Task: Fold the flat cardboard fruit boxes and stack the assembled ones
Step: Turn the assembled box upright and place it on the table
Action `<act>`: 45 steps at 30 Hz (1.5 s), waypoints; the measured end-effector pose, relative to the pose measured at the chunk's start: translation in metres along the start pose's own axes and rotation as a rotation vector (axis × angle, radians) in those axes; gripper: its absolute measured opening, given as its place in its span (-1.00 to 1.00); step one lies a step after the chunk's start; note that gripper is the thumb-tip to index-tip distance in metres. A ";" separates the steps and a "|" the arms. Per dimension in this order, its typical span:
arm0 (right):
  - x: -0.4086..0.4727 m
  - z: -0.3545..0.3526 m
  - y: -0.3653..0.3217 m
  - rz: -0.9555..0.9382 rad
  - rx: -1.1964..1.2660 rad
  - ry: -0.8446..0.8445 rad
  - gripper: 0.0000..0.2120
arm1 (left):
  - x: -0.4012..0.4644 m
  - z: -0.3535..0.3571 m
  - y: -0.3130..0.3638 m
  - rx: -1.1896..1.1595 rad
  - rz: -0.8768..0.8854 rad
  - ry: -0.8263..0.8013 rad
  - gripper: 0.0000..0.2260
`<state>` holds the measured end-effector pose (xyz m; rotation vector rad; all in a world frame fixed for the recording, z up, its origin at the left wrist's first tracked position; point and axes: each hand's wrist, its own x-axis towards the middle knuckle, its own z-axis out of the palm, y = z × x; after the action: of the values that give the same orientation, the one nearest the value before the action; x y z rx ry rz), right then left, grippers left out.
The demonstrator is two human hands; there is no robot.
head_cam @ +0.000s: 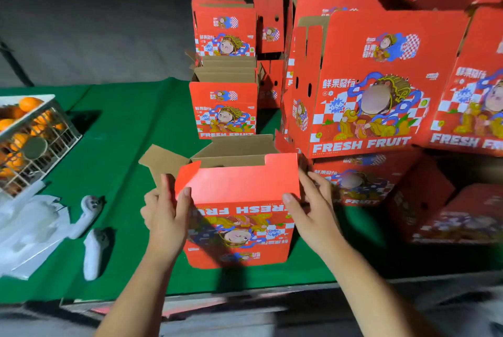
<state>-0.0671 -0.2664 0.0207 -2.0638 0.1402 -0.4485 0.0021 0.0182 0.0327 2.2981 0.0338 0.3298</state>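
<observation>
— Which step is this?

— Folding, I'd say. The red printed cardboard fruit box [239, 208] stands at lower centre of the frame on the green cloth-covered table [122, 129], print upside down, so its bottom seems to face up. Its brown inner flaps [236, 148] are not yet shut.

— And the hands?

— The left hand [166, 217] grips the box's left edge, thumb on the red front flap [239, 178], fingers curled behind. The right hand [313, 206] pinches the right corner, thumb in front, fingers behind.

— What comes next?

— Probably pressing the side flaps in, then laying the red flap over them squarely. After that it would join the pile of assembled red boxes [375, 83] at the right of the frame.

— Anything nearby?

— A white wire crate of oranges [30, 135] at the left edge, well apart.
</observation>
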 end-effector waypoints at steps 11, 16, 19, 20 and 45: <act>0.005 -0.006 -0.004 0.205 0.530 -0.300 -0.64 | -0.022 0.018 -0.006 -0.128 0.024 0.073 -0.33; 0.031 -0.025 -0.013 0.142 -0.107 -0.204 -0.54 | -0.006 0.008 -0.001 0.013 -0.070 0.017 -0.31; 0.033 -0.028 -0.013 0.185 -0.417 -0.264 -0.35 | 0.012 -0.005 0.000 0.034 -0.063 -0.097 -0.31; 0.031 -0.026 -0.013 0.202 -0.357 -0.259 -0.36 | 0.016 -0.007 0.000 0.005 -0.063 -0.113 -0.37; 0.042 0.018 -0.029 0.105 -0.635 -0.058 0.00 | 0.033 0.020 -0.006 0.417 0.276 0.155 -0.41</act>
<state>-0.0242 -0.2487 0.0485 -2.6709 0.3946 -0.2991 0.0397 0.0119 0.0225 2.6883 -0.1510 0.6980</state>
